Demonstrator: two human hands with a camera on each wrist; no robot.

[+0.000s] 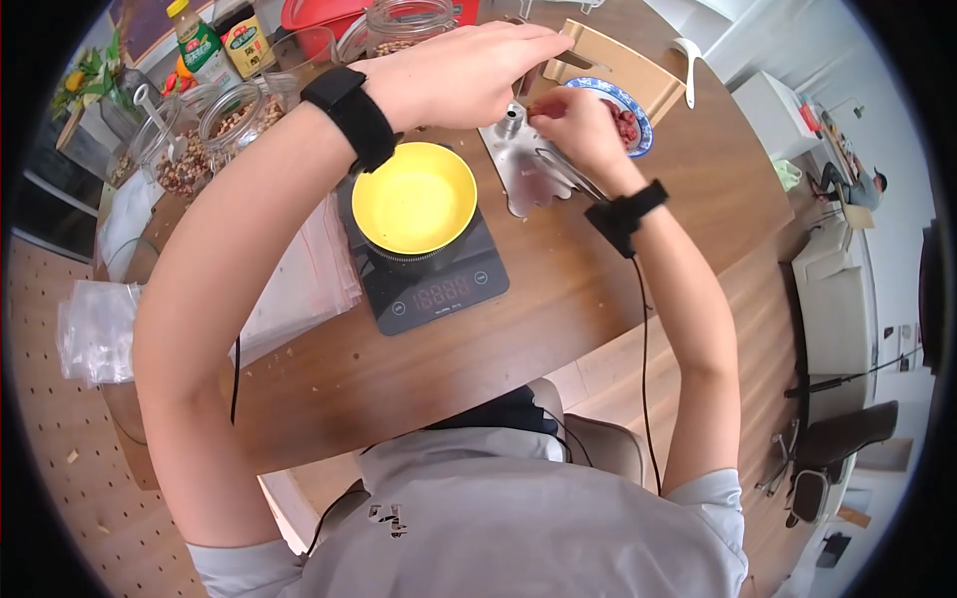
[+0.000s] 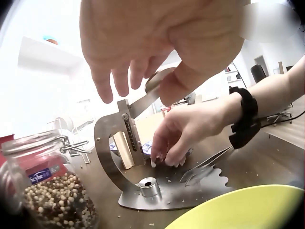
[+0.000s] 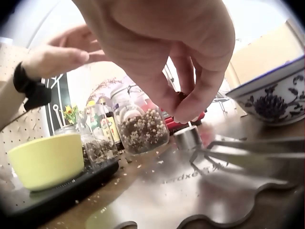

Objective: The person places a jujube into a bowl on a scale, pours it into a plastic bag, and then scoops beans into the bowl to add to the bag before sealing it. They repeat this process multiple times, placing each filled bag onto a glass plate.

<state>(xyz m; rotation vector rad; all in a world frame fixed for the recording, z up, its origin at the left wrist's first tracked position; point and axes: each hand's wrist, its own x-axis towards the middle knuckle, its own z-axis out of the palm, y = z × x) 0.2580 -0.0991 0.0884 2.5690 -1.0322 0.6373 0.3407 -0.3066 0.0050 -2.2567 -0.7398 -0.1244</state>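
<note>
My left hand (image 1: 469, 75) is over a metal hand press, its fingers extended; in the left wrist view its thumb side lies against the lever (image 2: 147, 101). The press has a curved steel frame (image 2: 107, 148) and a wavy-edged base (image 1: 538, 184) with a round metal cup (image 3: 187, 138). Just above and beside that cup, my right hand (image 1: 580, 128) pinches a small dark piece (image 3: 181, 96), mostly hidden by the fingertips. Steel tweezers (image 3: 252, 157) lie on the base. Reddish pieces (image 1: 625, 125) fill part of a blue-and-white bowl (image 1: 646, 133).
A yellow bowl (image 1: 414, 199) stands on a black scale (image 1: 439, 299) left of the base. Jars of mixed grains (image 2: 59, 200), sauce bottles (image 1: 199, 50) and plastic bags (image 1: 98, 334) are at the left. A wooden box (image 1: 633, 70) and white spoon (image 1: 688, 70) lie behind.
</note>
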